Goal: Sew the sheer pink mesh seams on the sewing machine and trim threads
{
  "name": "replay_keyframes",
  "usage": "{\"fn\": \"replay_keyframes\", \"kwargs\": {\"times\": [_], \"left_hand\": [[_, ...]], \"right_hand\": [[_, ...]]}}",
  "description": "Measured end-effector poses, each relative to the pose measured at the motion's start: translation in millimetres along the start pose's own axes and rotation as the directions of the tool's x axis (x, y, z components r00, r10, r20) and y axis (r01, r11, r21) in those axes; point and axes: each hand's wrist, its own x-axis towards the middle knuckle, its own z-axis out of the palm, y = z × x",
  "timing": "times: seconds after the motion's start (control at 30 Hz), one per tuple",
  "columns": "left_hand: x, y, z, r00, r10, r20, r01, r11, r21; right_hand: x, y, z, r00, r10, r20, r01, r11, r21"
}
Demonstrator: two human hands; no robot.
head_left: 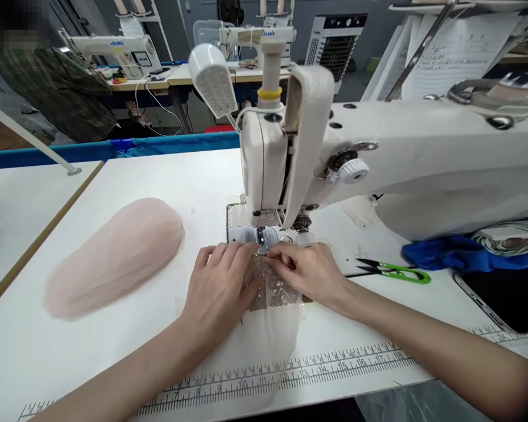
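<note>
A piece of sheer, pale fabric (282, 328) runs from under the sewing machine (264, 164) needle toward the table's front edge. My left hand (222, 281) lies with fingers stretched out beside the presser foot (261, 237), its fingertips and thumb at the fabric's left side. On the other side, my right hand (310, 272) pinches the fabric between thumb and forefinger, close in front of the foot. The needle tip and the exact stitching spot are too small to make out.
A heap of sheer pink fabric (118, 258) lies on the left. Green-handled thread snips (393, 271), a blue cloth (449, 252) and a phone (501, 296) are on the right. A printed ruler (264, 381) lines the front edge. A person (48, 88) is at the back left.
</note>
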Motion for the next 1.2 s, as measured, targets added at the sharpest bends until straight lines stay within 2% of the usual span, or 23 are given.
{"fn": "replay_keyframes", "kwargs": {"times": [0.1,0.2,0.3,0.37,0.43,0.53,0.6,0.77,1.2], "left_hand": [[-5.2,3.8,1.3,0.973,0.195,-0.124,-0.181,0.977,0.114],[-10.4,8.5,3.3,0.949,0.296,-0.109,-0.277,0.947,0.161],[-13.1,11.5,3.8,0.957,0.283,-0.067,-0.270,0.951,0.150],[-12.3,11.8,2.4,0.962,0.269,-0.041,-0.262,0.956,0.129],[-9.5,10.7,0.6,0.964,0.267,-0.013,-0.264,0.958,0.111],[-4.1,8.0,0.2,0.967,0.254,0.000,-0.253,0.963,0.092],[-1.5,6.8,1.4,0.970,0.242,-0.004,-0.240,0.966,0.092],[-1.2,8.2,3.2,0.975,0.221,0.009,-0.220,0.964,0.151],[1.0,8.7,6.7,0.979,0.203,0.031,-0.205,0.951,0.233]], "right_hand": [[2.8,-1.9,0.3,0.999,0.033,-0.023,-0.034,0.998,-0.043],[6.3,-3.2,-0.4,0.998,0.046,-0.045,-0.048,0.997,-0.063],[9.2,0.8,-0.6,0.997,0.056,-0.045,-0.060,0.995,-0.082],[8.9,5.8,-1.0,0.998,0.018,-0.058,-0.026,0.989,-0.142],[5.9,10.7,-2.2,0.991,-0.101,-0.091,0.075,0.963,-0.259],[-1.3,14.3,-5.0,0.935,-0.330,-0.128,0.247,0.868,-0.431],[-5.4,14.1,-6.3,0.909,-0.401,-0.118,0.299,0.821,-0.486],[-6.6,13.6,-5.3,0.913,-0.401,-0.073,0.303,0.787,-0.537],[-0.9,19.3,-2.4,0.904,-0.418,-0.093,0.305,0.780,-0.546]]}}
